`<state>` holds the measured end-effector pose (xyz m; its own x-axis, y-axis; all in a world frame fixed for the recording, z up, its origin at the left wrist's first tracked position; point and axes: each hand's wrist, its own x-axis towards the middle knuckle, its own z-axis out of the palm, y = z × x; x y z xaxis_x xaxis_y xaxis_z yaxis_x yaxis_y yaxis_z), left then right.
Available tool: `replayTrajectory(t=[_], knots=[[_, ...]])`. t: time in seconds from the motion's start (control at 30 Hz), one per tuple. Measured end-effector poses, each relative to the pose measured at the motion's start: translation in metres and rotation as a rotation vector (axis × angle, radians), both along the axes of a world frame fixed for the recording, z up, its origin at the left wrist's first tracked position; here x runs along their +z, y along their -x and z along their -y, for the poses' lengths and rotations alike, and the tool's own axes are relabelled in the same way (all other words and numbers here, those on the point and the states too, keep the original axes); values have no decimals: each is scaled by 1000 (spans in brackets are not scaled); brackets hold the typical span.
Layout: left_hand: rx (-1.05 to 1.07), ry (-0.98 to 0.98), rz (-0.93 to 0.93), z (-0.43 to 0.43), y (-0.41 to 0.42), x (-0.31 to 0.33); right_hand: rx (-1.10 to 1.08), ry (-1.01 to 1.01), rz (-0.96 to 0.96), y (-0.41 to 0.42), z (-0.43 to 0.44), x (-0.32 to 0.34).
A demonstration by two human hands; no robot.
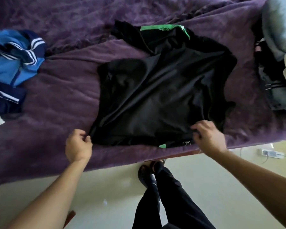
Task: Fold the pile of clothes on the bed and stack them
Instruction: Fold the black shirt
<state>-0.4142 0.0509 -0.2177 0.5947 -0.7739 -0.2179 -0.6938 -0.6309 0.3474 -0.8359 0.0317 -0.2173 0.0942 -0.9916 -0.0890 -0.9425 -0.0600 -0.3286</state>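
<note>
A black shirt (pixel 155 90) lies spread and creased on the bed (pixel 56 103), in the middle of the view, its near hem close to the bed's near edge. Green trim (pixel 155 28) shows along its far end, and a small green patch sits at the near hem beside a white printed mark.

The left hand (pixel 78 146) is at the shirt's near left corner, thumb and fingers pinching the fabric at that point, the rest of the hand lying just off the cloth on the purple cover. The right hand (pixel 208 136) is over the near right part of the hem, its fingers curled into the black fabric and gripping it; it sits on the shirt rather than beside it. The hem runs between the two hands.

Blue clothes (pixel 15 63) with white stripes lie bunched at the bed's left side, well apart from the shirt. At the right side a pile (pixel 274 63) of grey, dark and pale garments is heaped, near the shirt's right edge but not touching it.

Below the bed's edge is a pale floor (pixel 116 187), with the person's legs (pixel 155 195) in dark trousers and a white power strip (pixel 269 153) to the right.
</note>
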Motion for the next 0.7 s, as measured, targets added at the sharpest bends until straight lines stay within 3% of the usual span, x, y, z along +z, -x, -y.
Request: replayTrajectory(t=[0.07, 0.13, 0.27, 0.3, 0.37, 0.47, 0.6, 0.7], knots=[[-210, 20, -86, -12, 31, -4, 351, 31, 90, -35, -12, -4], [-425, -41, -152, -24, 65, -18, 543, -120, 49, -60, -18, -18], [-745, -113, -48, -25, 107, -55, 428, -265, -309, -58, -6, -38], [-763, -138, 28, -22, 110, -62, 339, -273, -252, -53, -2, -37], [-759, -195, 133, -15, 113, -74, 102, -306, 67, -42, 2, -29], [-737, -228, 126, -9, 118, -75, -102, -403, 401, -32, 16, -13], [-560, -49, -248, -12, 111, -35, -196, -322, 407, -23, 36, -10], [-366, -139, -646, 3, 87, 4, -205, -288, 336, -18, 41, -16]])
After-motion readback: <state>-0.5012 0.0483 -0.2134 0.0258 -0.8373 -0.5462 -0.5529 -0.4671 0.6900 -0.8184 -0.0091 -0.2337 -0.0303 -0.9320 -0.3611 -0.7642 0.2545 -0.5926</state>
